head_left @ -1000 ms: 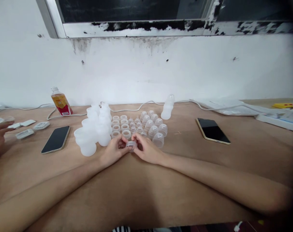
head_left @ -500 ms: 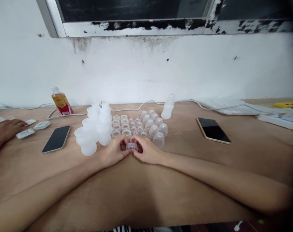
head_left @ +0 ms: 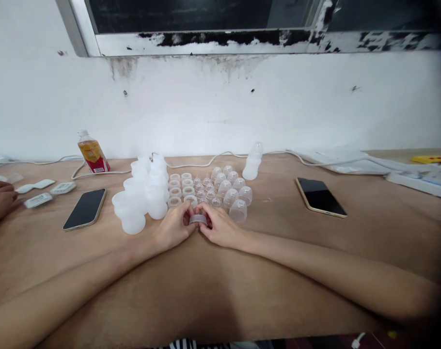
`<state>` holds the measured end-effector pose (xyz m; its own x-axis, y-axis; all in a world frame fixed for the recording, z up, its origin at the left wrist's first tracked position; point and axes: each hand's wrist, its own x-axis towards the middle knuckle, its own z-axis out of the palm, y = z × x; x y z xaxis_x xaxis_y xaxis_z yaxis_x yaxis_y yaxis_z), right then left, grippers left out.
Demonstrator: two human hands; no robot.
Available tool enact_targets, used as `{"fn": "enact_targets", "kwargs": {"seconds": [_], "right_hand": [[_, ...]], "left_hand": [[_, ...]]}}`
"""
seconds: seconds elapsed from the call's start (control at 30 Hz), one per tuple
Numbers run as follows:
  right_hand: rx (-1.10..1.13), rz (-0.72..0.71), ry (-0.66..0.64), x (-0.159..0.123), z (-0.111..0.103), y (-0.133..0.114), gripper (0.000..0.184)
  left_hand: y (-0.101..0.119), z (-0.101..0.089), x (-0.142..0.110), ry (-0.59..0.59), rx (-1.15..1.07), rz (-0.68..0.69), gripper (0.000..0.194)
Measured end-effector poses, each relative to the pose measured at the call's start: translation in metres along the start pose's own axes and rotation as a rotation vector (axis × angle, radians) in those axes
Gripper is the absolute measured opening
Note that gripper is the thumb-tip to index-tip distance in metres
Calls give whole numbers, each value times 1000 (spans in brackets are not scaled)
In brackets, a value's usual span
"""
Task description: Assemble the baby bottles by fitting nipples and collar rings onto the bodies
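Note:
Between my two hands is a translucent bottle collar ring (head_left: 198,219), held low over the table. My left hand (head_left: 175,224) grips its left side with thumb and fingers, and my right hand (head_left: 221,225) pinches the right side. Just beyond my fingers, white collar rings (head_left: 175,192) lie in two columns. Clear bottle nipples (head_left: 216,201) sit in rows beside them. Further right are clear dome caps (head_left: 238,211). White frosted bottle bodies (head_left: 133,222) stand in a group left of the rings. An assembled baby bottle (head_left: 252,162) stands alone behind the caps.
A phone (head_left: 85,209) lies at left and another phone (head_left: 321,197) at right. A drink bottle (head_left: 93,152) stands by the wall near a white cable (head_left: 220,154). At far left, another person's hand (head_left: 1,198) rests near small white packs (head_left: 39,200). A power strip (head_left: 420,183) lies far right.
The ring in my hands has tilted slightly, and its inner part shows less. The other person's hand has moved left, away from the white packs.

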<state>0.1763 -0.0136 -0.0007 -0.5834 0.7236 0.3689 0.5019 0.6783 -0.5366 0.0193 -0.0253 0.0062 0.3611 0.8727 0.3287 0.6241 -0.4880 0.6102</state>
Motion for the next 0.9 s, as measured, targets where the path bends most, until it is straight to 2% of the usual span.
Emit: {"fn": "enact_targets", "kwargs": {"seconds": [0.27,0.47,0.67,0.9], "right_hand": [[2,9,16,1,-1,0,22],[-2,-12,18,2,-2,1,22],[-36,-10,65,2,1,4,25],[-58,-11,57,4,1,5,23]], "left_hand": [[-3,1,0,19,15,8,10],[-7,-2,-4,21,114,43,12],[-5,-3,-3,0,74,28,12],[-9,0,1,1,82,19,9]]}}
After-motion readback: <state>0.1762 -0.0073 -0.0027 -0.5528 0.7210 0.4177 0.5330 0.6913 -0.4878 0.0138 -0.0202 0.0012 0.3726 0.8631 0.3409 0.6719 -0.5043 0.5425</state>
